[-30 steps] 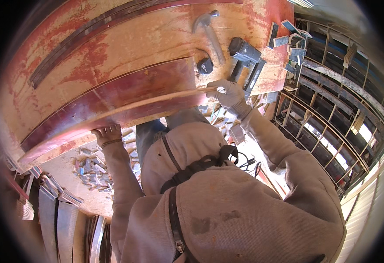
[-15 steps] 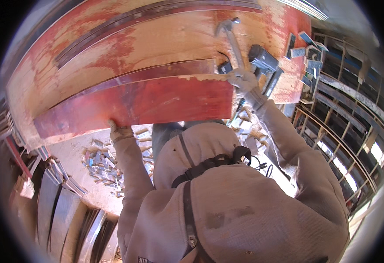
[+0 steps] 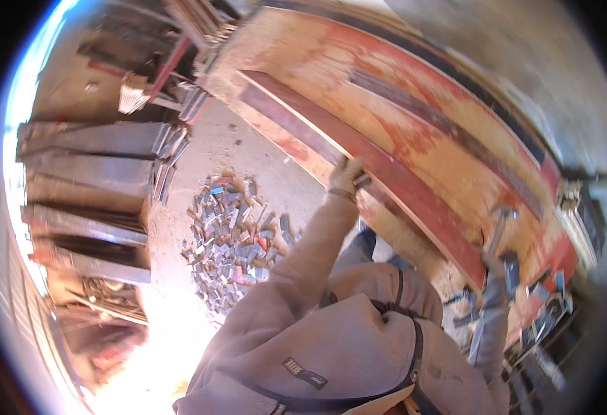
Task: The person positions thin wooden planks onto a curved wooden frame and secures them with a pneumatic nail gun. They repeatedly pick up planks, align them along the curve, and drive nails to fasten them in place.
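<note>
A long red board point(image 3: 393, 173) lies slanted across the workbench, its pale long edge facing my side. My left hand point(image 3: 345, 174) is closed on that near edge, around the board's middle. A dull purple-brown surface point(image 3: 293, 124) shows along the near side of the board; whether it is a second board, I cannot tell. At the board's right end is my right hand point(image 3: 494, 268), fingers closed and partly hidden by blur. A claw hammer point(image 3: 500, 228) rises out of this hand, head pointing away from me. Beside the hand lies a dark power tool point(image 3: 510, 266).
A long narrow dark strip point(image 3: 449, 128) lies farther back on the stained workbench point(image 3: 317, 52). Offcuts point(image 3: 231, 235) are heaped on the floor to my left. Beyond them stand stacked curved panels point(image 3: 92, 176). More small blocks point(image 3: 549, 297) sit at the bench's right end.
The view has swung to the left, showing more floor and the panel stacks. The red board has been tipped, so its pale edge now shows. Both hands stay at it.
</note>
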